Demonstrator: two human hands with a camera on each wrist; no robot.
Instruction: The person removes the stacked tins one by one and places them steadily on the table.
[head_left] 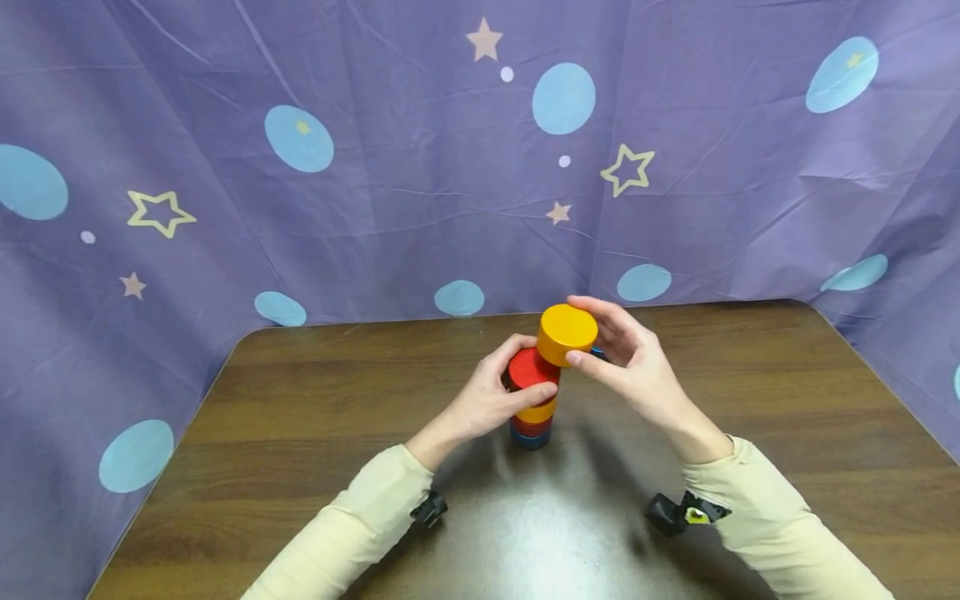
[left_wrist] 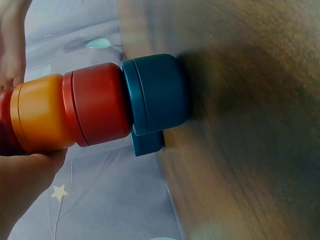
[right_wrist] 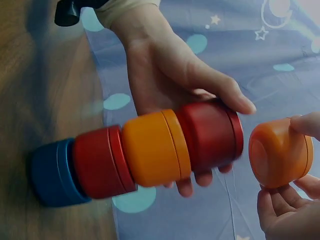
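Note:
A tower of round lidded jars stands on the table: a blue jar (left_wrist: 160, 92) at the bottom, a red jar (right_wrist: 102, 162) over it, an orange jar (right_wrist: 155, 147), then a top red jar (head_left: 534, 367). My left hand (head_left: 480, 404) grips the top red jar from the side, thumb in front and fingers curled behind. Just above and to the right of the tower, my right hand (head_left: 637, 371) holds another orange jar (head_left: 567, 329) between thumb and fingers. In the right wrist view that jar is apart from the top red jar. The tower leans slightly.
Behind the tower a further blue object (left_wrist: 147, 144) shows in part; its shape is mostly hidden. The brown wooden table (head_left: 300, 433) runs back to a purple curtain (head_left: 412, 167) with stars and dots. Black wrist cameras (head_left: 430, 508) sit under both cuffs.

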